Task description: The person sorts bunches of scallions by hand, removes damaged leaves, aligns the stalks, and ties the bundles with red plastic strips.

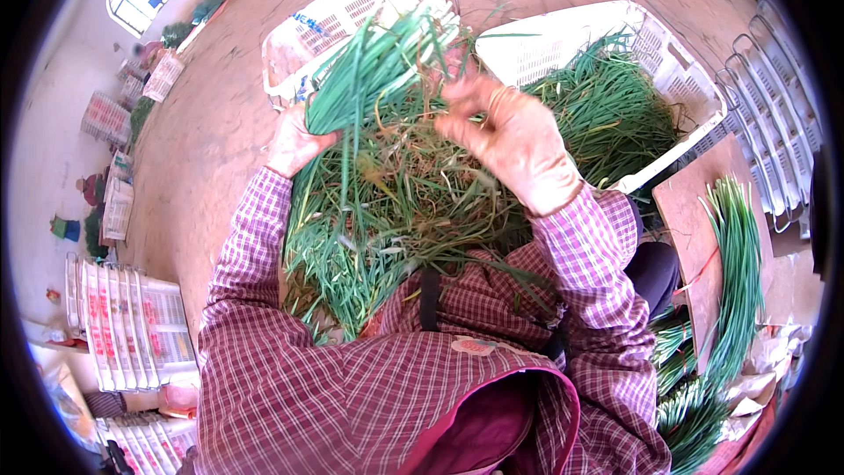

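My left hand (301, 139) is closed around a bunch of green chives (365, 75), held up over my lap with its pale stem ends toward the upper right. My right hand (514, 136), slightly blurred by motion, is raised beside those stem ends. Its thumb and fingers are apart, and I see nothing held between them. Under both hands a heap of loose chive leaves and dry trimmings (404, 185) covers my lap.
Ahead stand a white plastic crate (356, 13) and, to its right, another white crate (690, 79) holding chives (607, 105). On my right, neat chives (737, 273) lie on a brown board (686, 220). Stacked crates (141, 325) stand at left, with metal-handled ones (769, 114) at far right.
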The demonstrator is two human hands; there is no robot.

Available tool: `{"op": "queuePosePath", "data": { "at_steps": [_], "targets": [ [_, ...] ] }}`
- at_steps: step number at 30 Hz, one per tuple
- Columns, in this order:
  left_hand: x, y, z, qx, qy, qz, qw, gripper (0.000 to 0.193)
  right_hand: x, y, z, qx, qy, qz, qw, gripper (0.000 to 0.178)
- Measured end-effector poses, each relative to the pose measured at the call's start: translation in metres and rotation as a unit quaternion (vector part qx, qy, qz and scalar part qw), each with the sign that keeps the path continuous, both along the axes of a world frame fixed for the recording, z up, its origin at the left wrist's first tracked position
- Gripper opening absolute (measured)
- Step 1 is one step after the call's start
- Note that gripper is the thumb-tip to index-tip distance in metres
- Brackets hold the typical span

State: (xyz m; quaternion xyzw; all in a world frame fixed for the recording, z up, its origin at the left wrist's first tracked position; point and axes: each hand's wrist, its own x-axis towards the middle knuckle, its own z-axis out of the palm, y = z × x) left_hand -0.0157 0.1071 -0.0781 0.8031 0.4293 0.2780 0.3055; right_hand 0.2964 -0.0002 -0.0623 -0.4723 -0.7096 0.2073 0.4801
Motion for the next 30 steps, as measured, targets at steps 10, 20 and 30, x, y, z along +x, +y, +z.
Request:
{"op": "queuePosePath", "data": {
  "at_steps": [10, 20, 30],
  "targets": [
    [0.043, -0.028, 0.019, 0.139, 0.062, 0.012, 0.988, 0.029, -0.01, 0.039, 0.023, -0.084, -0.067, -0.178, 0.978, 0.054],
    [0.019, -0.022, 0.016, 0.217, 0.173, 0.07, 0.958, 0.042, 0.011, 0.043, 0.014, -0.029, 0.096, -0.146, 0.984, 0.035],
    [0.02, -0.024, 0.012, 0.32, 0.236, 0.161, 0.903, 0.03, 0.017, 0.007, 0.042, -0.074, -0.037, -0.085, 0.993, 0.053]
  ]
}}
